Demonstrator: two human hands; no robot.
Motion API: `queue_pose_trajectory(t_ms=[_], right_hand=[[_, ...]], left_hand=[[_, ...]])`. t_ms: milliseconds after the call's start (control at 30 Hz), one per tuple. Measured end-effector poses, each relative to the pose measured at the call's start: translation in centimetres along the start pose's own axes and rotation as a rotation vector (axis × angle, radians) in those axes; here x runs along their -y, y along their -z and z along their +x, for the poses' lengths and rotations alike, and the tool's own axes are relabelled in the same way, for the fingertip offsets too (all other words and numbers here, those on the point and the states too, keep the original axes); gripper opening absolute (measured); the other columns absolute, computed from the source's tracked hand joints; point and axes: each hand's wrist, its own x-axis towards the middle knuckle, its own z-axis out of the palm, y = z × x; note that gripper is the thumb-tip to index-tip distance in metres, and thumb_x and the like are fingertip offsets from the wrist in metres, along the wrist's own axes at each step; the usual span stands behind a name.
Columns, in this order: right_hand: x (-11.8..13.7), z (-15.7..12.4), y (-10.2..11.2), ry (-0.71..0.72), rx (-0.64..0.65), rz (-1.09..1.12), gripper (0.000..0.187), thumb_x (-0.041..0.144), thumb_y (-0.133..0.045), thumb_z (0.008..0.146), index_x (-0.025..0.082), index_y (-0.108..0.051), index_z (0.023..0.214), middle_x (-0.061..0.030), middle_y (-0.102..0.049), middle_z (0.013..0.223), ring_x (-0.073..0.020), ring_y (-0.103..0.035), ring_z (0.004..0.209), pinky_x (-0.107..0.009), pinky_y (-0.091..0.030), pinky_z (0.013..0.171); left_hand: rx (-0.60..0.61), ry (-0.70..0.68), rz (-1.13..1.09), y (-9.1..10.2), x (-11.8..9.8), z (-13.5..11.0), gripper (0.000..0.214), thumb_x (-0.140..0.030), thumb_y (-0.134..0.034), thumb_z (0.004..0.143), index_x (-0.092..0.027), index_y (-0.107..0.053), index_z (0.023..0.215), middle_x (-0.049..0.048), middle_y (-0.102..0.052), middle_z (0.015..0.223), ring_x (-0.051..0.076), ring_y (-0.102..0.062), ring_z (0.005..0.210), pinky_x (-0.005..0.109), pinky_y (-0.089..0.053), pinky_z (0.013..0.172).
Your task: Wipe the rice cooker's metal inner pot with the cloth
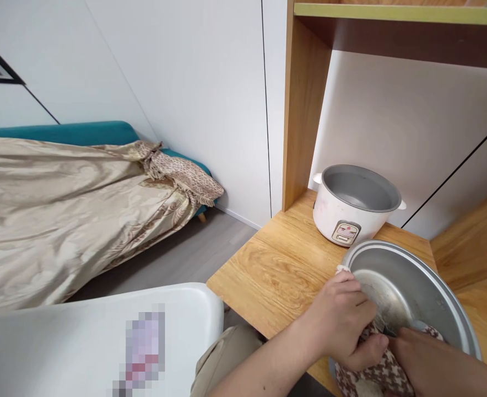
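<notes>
My left hand point(345, 322) grips the near rim of a metal inner pot point(412, 289) together with a brown-and-white checked cloth point(382, 372). The pot is tilted toward me over the wooden desk point(276, 264). My right hand point(423, 355) reaches inside the pot at the lower right and presses on the cloth. A white rice cooker body point(353, 207) stands open and without a lid just behind the pot.
A wooden shelf upright point(303, 110) rises at the desk's back left. A white chair seat point(103, 336) sits at the lower left. A teal sofa point(82, 132) draped with a beige cover point(70, 198) stands along the left wall.
</notes>
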Motion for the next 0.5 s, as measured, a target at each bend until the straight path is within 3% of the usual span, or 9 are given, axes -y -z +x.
queue_pose_trajectory(t_ms=[67,133,367,500], right_hand=[[0.2,-0.1,0.6,-0.066,0.119,-0.048,0.014,0.036,-0.055,0.077,0.028,-0.067,0.08,-0.0067,-0.072,0.079,-0.0313,-0.069,0.072,-0.038,-0.042,0.058],[0.4,-0.1,0.8,-0.118,0.159,-0.092,0.018,0.039,-0.056,0.076,0.028,-0.067,0.085,-0.0095,-0.073,0.083,-0.0357,-0.069,0.077,-0.04,-0.043,0.058],[-0.1,0.0,-0.6,-0.092,0.07,-0.24,0.016,0.044,-0.059,0.074,0.029,-0.065,0.076,-0.0088,-0.073,0.072,-0.0384,-0.068,0.064,-0.038,-0.035,0.047],[-0.9,-0.4,-1.8,-0.063,-0.075,-0.22,0.017,0.046,-0.063,0.07,0.029,-0.064,0.074,-0.0069,-0.07,0.061,-0.0347,-0.066,0.054,-0.037,-0.036,0.046]], left_hand=[[-0.014,0.004,0.005,-0.1,-0.3,0.0,0.027,-0.041,-0.038,0.073,-0.02,-0.036,0.057,-0.0004,-0.039,0.05,0.012,-0.034,0.054,0.035,-0.037,0.065],[-0.03,0.013,0.021,-0.1,-0.6,0.0,0.026,-0.041,-0.039,0.073,-0.02,-0.037,0.057,-0.0002,-0.039,0.05,0.012,-0.034,0.054,0.035,-0.037,0.063],[-0.116,0.013,0.042,-0.7,-1.7,-0.2,0.021,-0.038,-0.041,0.07,-0.019,-0.038,0.06,-0.0003,-0.04,0.052,0.012,-0.035,0.055,0.034,-0.034,0.062],[-0.075,0.036,0.058,-1.1,-1.7,-0.5,0.022,-0.04,-0.042,0.068,-0.02,-0.036,0.06,-0.0005,-0.038,0.052,0.012,-0.035,0.054,0.035,-0.033,0.061]])
